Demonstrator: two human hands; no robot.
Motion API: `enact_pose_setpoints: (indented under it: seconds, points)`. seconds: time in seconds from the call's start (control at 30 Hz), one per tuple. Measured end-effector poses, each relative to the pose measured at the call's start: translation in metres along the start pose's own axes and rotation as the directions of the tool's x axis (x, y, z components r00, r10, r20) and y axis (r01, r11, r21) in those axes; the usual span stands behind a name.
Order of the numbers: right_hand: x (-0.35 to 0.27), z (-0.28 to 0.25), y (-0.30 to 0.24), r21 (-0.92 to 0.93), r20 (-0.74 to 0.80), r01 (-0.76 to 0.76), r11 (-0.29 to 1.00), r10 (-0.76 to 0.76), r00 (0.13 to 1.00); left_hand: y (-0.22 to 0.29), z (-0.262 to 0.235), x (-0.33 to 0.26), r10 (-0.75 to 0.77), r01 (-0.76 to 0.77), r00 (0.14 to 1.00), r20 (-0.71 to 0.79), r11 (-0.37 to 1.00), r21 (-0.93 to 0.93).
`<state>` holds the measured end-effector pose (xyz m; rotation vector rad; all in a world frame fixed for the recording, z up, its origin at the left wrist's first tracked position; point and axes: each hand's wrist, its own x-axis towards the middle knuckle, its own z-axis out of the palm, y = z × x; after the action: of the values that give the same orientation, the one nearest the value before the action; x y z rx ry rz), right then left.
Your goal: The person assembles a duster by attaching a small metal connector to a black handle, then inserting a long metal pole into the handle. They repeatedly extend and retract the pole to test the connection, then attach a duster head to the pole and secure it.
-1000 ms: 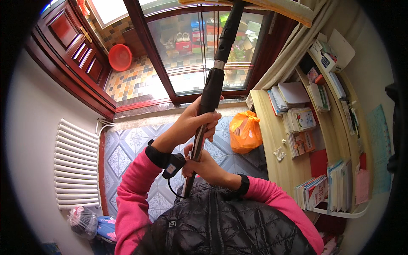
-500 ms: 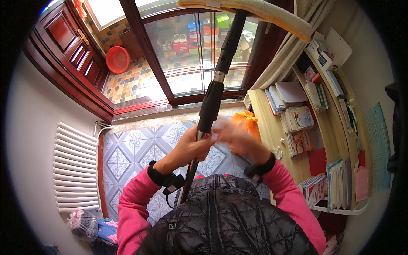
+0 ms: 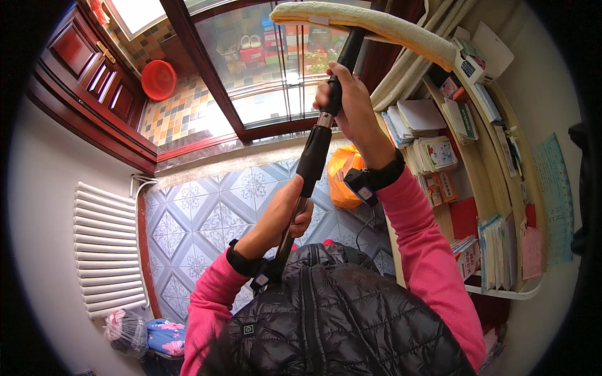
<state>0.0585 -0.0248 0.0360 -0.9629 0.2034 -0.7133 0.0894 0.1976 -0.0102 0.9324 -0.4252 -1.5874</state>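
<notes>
With the centre of the view taken as the middle of the dial, a mop (image 3: 315, 150) is held on a slant, its shaft being leaned from between six and seven o'clock up toward one o'clock. The mop is topped by a pale yellow pad (image 3: 376, 31), which is stretched across the upper rim from twelve to past one o'clock. The lower end of the shaft is hidden near the black quilted vest (image 3: 351, 313) at six o'clock.

The shaft is gripped by the left hand (image 3: 282, 216), just below the centre toward seven o'clock; its fingers are curled round the pole and its thumb is laid upward along it. The upper black section, just below the pad, is clasped by the right hand (image 3: 352, 109) at one o'clock, with the fingers closed round it. Black bands are worn on both wrists.

An orange plastic bag (image 3: 343, 178) is seen near the centre at three o'clock, stood on the patterned tile floor (image 3: 194, 232) beside a wooden shelf unit (image 3: 448, 222), on which books and papers are stacked from two to four o'clock. A pale curtain (image 3: 401, 84) is partly covered by the pad between one and two. A glass door (image 3: 251, 84) is placed at eleven, while a red basin (image 3: 158, 80) and, farther out, a dark red wooden door (image 3: 66, 47) are found at ten. A white radiator (image 3: 105, 250) is fixed to the wall between eight and nine
</notes>
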Motion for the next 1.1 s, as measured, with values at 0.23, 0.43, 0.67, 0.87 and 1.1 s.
enact_pose_setpoints:
  seconds: [0.23, 0.43, 0.67, 0.87, 1.1]
  points:
    - [-0.001, -0.008, -0.01, -0.048, 0.02, -0.071, 0.996, 0.072, 0.997, -0.001, 0.004, 0.016, 0.106, -0.075, 0.987, -0.118, 0.968, 0.241]
    - [-0.024, -0.014, -0.028, -0.199, 0.051, -0.142, 0.97, 0.155, 0.987, -0.002, -0.002, 0.02, 0.201, -0.162, 0.976, -0.088, 0.929, 0.332]
    - [-0.03, -0.021, -0.035, -0.196, -0.034, -0.029, 0.98, 0.023, 0.999, -0.005, -0.006, 0.011, 0.096, -0.111, 0.993, 0.073, 0.963, 0.244]
    - [-0.045, -0.024, -0.004, -0.265, -0.079, -0.045, 0.963, 0.025, 0.997, 0.002, -0.016, 0.032, 0.234, -0.271, 0.961, 0.151, 0.908, 0.318]
    - [-0.063, -0.026, 0.019, -0.215, -0.116, -0.109, 0.97, 0.085, 0.99, 0.005, -0.012, 0.055, 0.177, -0.21, 0.977, 0.117, 0.884, 0.418]
